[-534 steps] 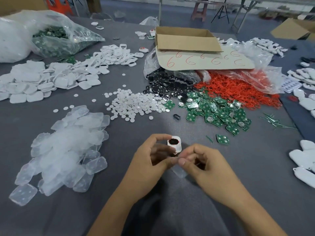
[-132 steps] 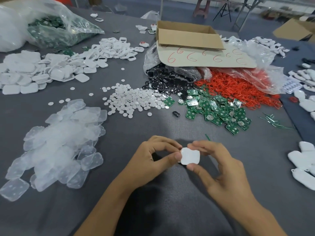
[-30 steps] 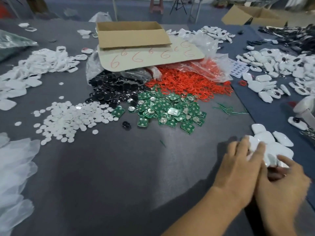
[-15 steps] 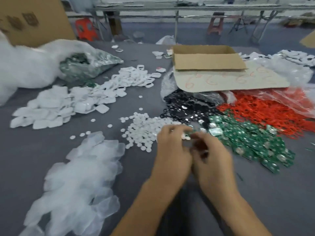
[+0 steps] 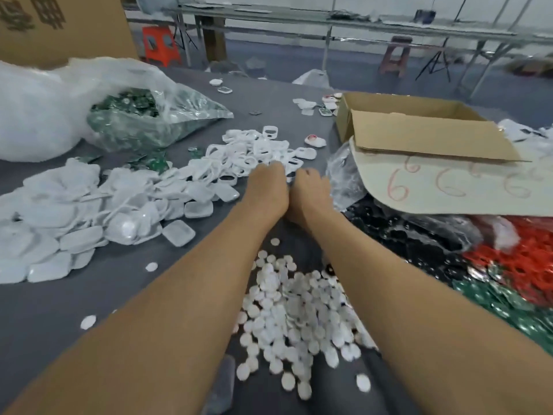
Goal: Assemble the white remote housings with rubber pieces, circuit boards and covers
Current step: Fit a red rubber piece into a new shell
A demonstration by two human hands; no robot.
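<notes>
Both my arms stretch far forward over the grey table. My left hand [image 5: 267,187] and my right hand [image 5: 311,190] lie side by side, seen from behind, at the near edge of a pile of white housing frames [image 5: 254,151]. Their fingertips point down into that pile and are hidden, so I cannot tell whether either holds a piece. White cover shells [image 5: 89,205] are heaped to the left. White round discs [image 5: 293,310] lie under my forearms. Black rubber pieces [image 5: 404,235] and green circuit boards [image 5: 508,301] lie to the right.
A clear bag of green boards [image 5: 134,115] sits at the back left beside a big white bag [image 5: 36,109]. An open cardboard box [image 5: 419,130] rests on a card sheet marked with red sixes [image 5: 449,190]. Red rings [image 5: 526,259] are piled at the right edge.
Both hands have moved from the disc and board piles forward to the housing frame pile. Earlier they set a finished white remote down at the right.
</notes>
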